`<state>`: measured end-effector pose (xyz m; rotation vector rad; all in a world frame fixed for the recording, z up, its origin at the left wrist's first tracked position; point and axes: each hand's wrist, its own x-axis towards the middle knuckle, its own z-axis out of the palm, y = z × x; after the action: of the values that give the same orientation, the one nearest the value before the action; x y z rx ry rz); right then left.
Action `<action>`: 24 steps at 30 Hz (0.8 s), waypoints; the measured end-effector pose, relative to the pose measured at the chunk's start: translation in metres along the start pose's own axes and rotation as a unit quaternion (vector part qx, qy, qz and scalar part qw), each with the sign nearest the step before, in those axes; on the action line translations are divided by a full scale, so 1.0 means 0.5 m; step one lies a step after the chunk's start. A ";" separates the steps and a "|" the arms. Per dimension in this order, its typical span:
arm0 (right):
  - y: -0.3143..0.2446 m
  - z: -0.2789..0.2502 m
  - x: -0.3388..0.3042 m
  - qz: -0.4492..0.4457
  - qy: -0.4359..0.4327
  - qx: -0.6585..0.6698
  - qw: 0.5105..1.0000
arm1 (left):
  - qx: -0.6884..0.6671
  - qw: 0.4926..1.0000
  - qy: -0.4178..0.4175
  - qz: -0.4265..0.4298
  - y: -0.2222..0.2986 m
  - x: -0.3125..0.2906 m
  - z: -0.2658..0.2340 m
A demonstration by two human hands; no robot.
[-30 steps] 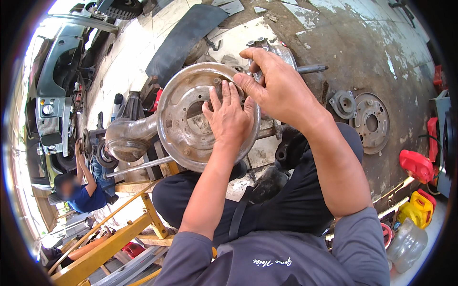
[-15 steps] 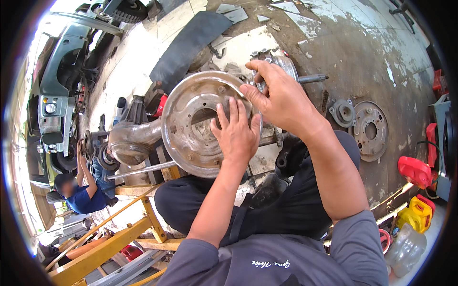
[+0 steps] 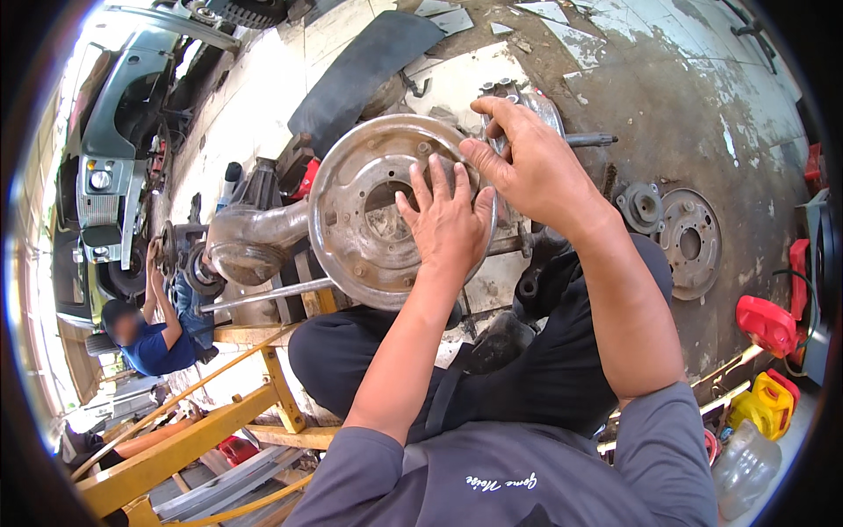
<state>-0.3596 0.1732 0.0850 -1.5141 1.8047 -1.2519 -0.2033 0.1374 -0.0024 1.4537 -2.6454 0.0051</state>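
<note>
A round, brownish metal brake backing plate with a central hole faces up in front of me. My left hand lies on its right part, fingers spread flat. Above the plate's upper right rim is my right hand, thumb and index finger apart. Its other fingers are partly hidden, and whether it touches the rim cannot be told. To the left of the plate, a greasy axle housing runs out, with a thin metal rod below it. Past my right hand a metal shaft sticks out.
A second backing plate and a hub lie on the floor at right. Red and yellow containers stand farther right. A yellow frame is at lower left. Another person works at far left, near a vehicle.
The whole view has shifted slightly, so the plate and both hands appear a little higher and farther right. Both hands keep about the same place relative to the plate.
</note>
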 end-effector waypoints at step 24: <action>0.001 0.014 -0.006 0.001 -0.004 -0.016 1.000 | -0.050 0.997 -0.056 -0.010 -0.014 -0.044 0.000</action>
<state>-0.3533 0.1738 0.0805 -1.5313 1.8290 -1.2200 -0.1858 0.1522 -0.0052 1.4885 -2.6755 -0.2133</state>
